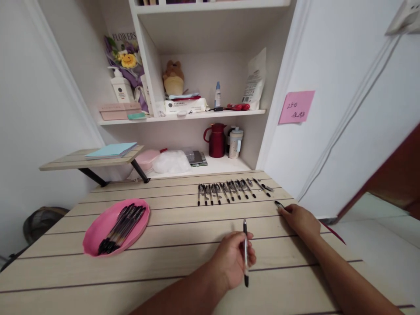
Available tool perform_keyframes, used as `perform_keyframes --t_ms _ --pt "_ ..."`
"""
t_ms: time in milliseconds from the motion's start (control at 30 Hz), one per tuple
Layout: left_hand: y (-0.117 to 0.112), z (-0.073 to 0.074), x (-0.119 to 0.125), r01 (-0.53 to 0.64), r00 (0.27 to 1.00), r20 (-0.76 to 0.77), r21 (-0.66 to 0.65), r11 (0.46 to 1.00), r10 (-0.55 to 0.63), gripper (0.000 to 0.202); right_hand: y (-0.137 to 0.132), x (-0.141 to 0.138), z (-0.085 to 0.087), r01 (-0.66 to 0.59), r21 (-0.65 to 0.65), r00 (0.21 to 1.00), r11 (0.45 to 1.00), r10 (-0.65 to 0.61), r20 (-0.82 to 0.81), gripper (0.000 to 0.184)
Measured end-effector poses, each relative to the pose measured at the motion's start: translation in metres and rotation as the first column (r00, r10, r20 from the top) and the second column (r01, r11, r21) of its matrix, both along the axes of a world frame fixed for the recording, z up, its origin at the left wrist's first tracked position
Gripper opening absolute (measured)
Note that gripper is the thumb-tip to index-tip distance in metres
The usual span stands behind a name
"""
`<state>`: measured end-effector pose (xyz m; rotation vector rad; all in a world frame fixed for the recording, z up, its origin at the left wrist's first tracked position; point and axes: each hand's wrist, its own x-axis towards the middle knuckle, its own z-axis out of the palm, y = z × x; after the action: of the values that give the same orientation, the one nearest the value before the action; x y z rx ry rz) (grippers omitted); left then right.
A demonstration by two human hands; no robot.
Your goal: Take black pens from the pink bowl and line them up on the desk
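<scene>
pen [244, 227] in left hand [231, 260], pink tray [95, 232], pen row [229, 190]

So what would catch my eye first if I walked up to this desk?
Most likely the bright pink tray at the left of the wooden table, loaded with black pens. Then the neat row of pens laid side by side near the far edge, and the left hand holding one pen in the middle while the right hand touches a small dark piece.
</scene>
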<state>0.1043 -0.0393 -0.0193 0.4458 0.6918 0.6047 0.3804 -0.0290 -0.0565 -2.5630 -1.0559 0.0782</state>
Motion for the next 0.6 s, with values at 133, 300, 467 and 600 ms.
perform_keyframes --t_ms 133,300,467,600 --pt "-0.009 -0.01 0.031 -0.027 0.993 0.109 -0.117 0.993 0.04 0.016 -0.002 -0.003 0.0 0.01 0.019 1.0 1.0 -0.01 0.016 0.045" --pt "-0.017 -0.017 0.043 0.043 0.98 0.197 -0.104 0.994 -0.022 0.016 -0.003 -0.005 0.001 -0.006 0.024 1.0 1.0 0.005 0.022 0.046" --pt "-0.016 -0.017 0.034 0.136 0.961 0.246 -0.025 0.99 -0.125 0.015 -0.003 -0.003 -0.001 0.027 0.057 0.999 0.998 -0.028 0.017 0.052" --pt "-0.011 -0.018 0.028 0.142 0.957 0.253 0.018 0.99 -0.142 0.015 -0.003 -0.001 -0.002 0.033 0.056 0.999 0.998 -0.034 0.004 0.052"
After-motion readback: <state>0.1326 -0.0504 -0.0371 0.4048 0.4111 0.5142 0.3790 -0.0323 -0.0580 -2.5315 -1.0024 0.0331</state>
